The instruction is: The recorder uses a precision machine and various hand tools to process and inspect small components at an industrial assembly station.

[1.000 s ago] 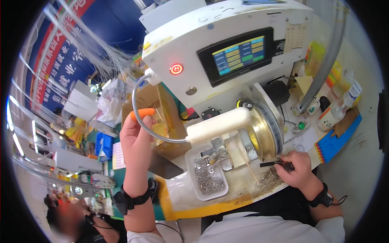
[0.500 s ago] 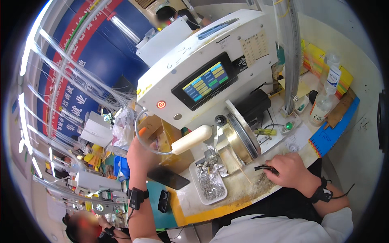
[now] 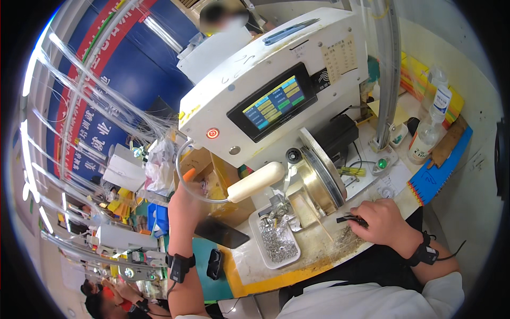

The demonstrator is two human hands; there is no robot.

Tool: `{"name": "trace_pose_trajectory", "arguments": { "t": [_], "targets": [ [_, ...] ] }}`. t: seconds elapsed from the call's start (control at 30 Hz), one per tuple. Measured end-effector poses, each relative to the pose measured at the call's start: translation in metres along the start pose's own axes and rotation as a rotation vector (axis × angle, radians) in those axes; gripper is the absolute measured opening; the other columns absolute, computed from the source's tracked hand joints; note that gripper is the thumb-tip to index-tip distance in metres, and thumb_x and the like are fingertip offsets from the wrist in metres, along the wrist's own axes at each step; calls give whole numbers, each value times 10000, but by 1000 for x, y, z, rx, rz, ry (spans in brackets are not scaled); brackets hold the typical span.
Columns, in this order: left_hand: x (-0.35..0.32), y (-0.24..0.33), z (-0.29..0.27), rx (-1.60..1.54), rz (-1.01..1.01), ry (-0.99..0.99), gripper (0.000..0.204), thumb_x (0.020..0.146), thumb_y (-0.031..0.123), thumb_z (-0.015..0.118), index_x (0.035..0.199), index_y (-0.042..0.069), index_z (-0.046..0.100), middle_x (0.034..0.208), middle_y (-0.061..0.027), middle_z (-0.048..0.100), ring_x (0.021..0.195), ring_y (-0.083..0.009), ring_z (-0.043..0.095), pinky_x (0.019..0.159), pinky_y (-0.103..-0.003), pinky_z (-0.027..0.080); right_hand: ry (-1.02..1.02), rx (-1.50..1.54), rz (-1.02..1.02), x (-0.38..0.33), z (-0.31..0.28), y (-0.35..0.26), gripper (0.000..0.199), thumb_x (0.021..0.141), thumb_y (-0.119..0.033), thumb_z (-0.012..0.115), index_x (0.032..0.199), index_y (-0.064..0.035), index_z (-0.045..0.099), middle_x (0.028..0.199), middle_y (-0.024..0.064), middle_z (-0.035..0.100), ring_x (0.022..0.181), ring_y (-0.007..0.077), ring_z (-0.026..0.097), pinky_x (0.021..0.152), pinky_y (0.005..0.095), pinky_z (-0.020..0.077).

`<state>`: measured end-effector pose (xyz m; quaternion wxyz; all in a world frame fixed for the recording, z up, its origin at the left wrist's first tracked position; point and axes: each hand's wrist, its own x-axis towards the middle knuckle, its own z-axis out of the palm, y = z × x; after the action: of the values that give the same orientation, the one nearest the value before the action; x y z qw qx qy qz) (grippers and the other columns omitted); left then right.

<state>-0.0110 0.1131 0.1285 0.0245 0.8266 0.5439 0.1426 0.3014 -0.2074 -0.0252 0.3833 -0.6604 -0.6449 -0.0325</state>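
Observation:
My left hand (image 3: 187, 201) is raised at the left of a white machine (image 3: 265, 85), closed on a thin pale tube (image 3: 183, 159) with an orange tip (image 3: 188, 174); the tube loops round to a cream cylinder (image 3: 255, 182). My right hand (image 3: 383, 219) rests on the bench (image 3: 276, 271), pinching black tweezers (image 3: 348, 218) over a scatter of small metal parts (image 3: 345, 239). A shallow white tray (image 3: 276, 245) of small metal pieces lies between the hands, below a round metal bowl feeder (image 3: 316, 181).
The machine has a lit screen (image 3: 271, 103) and a red button (image 3: 212, 133). Clear bottles (image 3: 427, 130) and a blue pad (image 3: 438, 173) stand at the right. A dark phone (image 3: 220, 232) lies by the tray. Another person (image 3: 114, 300) works at lower left.
The view has tilted, so the machine sits further right and higher. My left hand stays on the tube and my right hand stays on the tweezers over the parts.

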Motion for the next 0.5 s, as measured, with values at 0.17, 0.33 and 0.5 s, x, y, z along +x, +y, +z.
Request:
{"name": "trace_pose_trajectory", "arguments": {
  "t": [0.17,0.33,0.5],
  "targets": [
    [5,-15,9,-33,134,111,486,979,259,618,1447,124,621,1189,-235,746,1139,-429,702,975,-473,543,-10,-20,6,-1,2,-1,202,816,-219,841,927,-91,731,750,62,692,596,264,679,550,390,521],
    [-1,-5,-6,-55,-6,92,561,976,86,660,1522,168,557,1087,-113,751,891,-262,722,801,-397,552,-28,-20,31,0,3,-3,200,813,-216,840,920,-87,733,756,72,696,603,277,684,563,396,529],
    [-1,-17,4,-25,7,59,555,991,79,649,1531,129,531,1133,-101,755,921,-279,733,823,-401,550,-26,-16,51,2,2,-5,193,811,-208,847,907,-79,742,781,71,704,616,283,688,574,403,535]
  ]
}}
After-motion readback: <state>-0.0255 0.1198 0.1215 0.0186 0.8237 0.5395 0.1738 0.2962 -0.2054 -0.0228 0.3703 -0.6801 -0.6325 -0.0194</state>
